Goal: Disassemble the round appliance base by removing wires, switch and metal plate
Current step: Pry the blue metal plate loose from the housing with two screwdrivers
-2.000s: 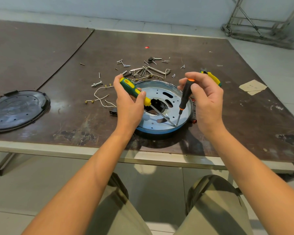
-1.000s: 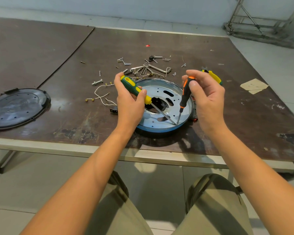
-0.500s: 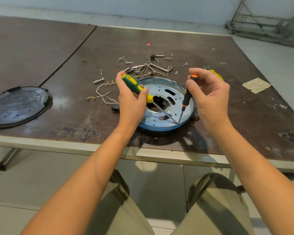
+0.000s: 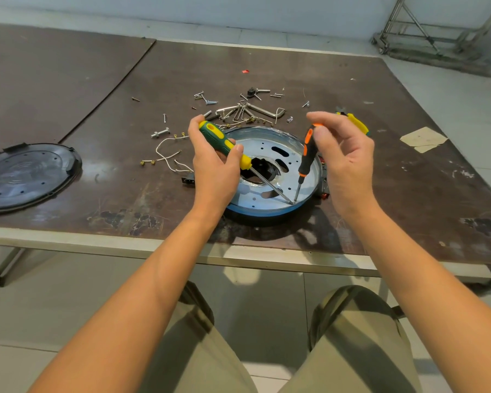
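The round appliance base lies near the table's front edge, its shiny metal plate facing up with a dark hole in the middle. My left hand grips a green and yellow screwdriver slanting down to the plate's near right edge. My right hand pinches the top of an upright black and orange screwdriver between thumb and fingers. Both tips meet at one spot by the rim. White wires lie loose left of the base. A black switch part sits by my left wrist.
Several screws, bolts and hex keys are scattered behind the base. A black round cover lies at the far left. A yellow-handled tool shows behind my right hand. A paper scrap lies at the right. The table edge runs close below the base.
My right thumb and fingers have shifted round the orange screwdriver's top, as if twisting it. The left hand and its screwdriver have stayed in place. The camera has shifted slightly.
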